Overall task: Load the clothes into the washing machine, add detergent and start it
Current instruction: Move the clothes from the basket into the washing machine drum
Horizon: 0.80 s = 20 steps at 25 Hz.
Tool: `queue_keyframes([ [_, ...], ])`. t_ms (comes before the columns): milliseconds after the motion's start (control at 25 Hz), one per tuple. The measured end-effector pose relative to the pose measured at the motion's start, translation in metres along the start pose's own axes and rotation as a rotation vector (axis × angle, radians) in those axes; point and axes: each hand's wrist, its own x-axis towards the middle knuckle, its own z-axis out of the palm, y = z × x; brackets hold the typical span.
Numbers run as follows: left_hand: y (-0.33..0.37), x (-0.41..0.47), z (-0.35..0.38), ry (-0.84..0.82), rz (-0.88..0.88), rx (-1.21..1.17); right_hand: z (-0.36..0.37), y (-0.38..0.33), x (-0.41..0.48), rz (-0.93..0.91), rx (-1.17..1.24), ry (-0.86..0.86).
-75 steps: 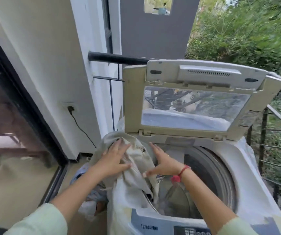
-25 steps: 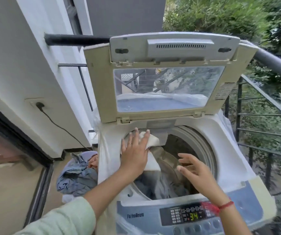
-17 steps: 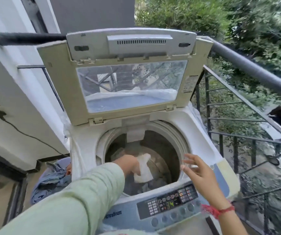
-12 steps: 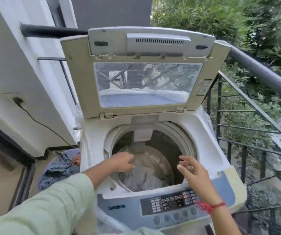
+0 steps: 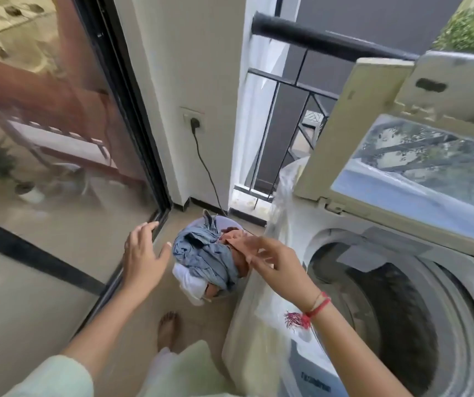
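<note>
Both hands empty, fingers loosely spread: left hand point(image 5: 143, 255) just left of clothes point(image 5: 202, 255), right hand point(image 5: 275, 263) over them. Clothes heaped in basket point(image 5: 229, 222) on floor, against washing machine point(image 5: 402, 310). Lid point(image 5: 373, 133) up.

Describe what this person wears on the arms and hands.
No gloves on the left hand or the right hand. A pale green sleeve shows on the left arm. The right wrist carries a red thread with a frayed red tassel. No right sleeve is in view.
</note>
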Motion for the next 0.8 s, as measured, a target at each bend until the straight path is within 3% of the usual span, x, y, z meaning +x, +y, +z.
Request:
queue_keyframes([
  [120,-0.065,0.037,0.016,-0.192,-0.113,0.107,0.053,0.002,0.089,0.048,-0.15,-0.1],
  [240,-0.118,0.075,0.045,-0.498,-0.184,0.2,0.101,0.039,0.169,0.299,-0.283,-0.1],
  [440,-0.172,0.119,0.107,-0.872,-0.025,0.419,0.176,0.116,0.203,0.728,-0.516,-0.257],
  [680,-0.221,0.145,0.202,-1.068,0.283,0.529,0.237,0.207,0.221,0.838,-0.713,-0.278],
  [800,-0.239,0.153,0.255,-0.974,0.435,0.559,0.267,0.259,0.235,0.885,-0.78,-0.275],
])
